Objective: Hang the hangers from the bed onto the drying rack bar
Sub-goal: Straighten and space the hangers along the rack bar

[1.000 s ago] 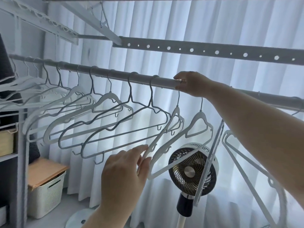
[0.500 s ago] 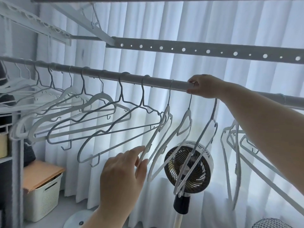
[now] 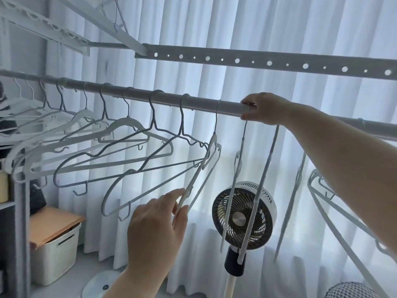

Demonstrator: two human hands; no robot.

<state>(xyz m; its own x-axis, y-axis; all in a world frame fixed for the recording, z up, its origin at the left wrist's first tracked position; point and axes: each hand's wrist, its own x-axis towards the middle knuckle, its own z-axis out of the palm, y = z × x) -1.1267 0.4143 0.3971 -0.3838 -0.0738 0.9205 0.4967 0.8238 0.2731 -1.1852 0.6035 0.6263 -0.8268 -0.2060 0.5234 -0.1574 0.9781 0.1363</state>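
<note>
Backdrop: white curtains are being lit from behind, with a fan standing in front of them; the bed is not being shown.
Bar: the drying rack bar is running across the view, and its left stretch is being crowded by a row of hung hangers.
Task things: a white hanger is hanging from the bar just right of that row; an edge-on hanger is dangling beneath the right hand.
Step, as judged: the edge-on hanger's hook is being seated on the bar.
Doing it well: the hook is best being carried fully over the bar before anything is being released, while the neighbouring hanger is being steadied so that the frames are not being tangled.
Right hand pose: it is being held up at the bar on an outstretched arm, with its fingers curled round the hook.
Left hand pose: it is being raised from below, back towards the camera, and the white hanger's lower rail is being pinched between thumb and forefinger.
</note>
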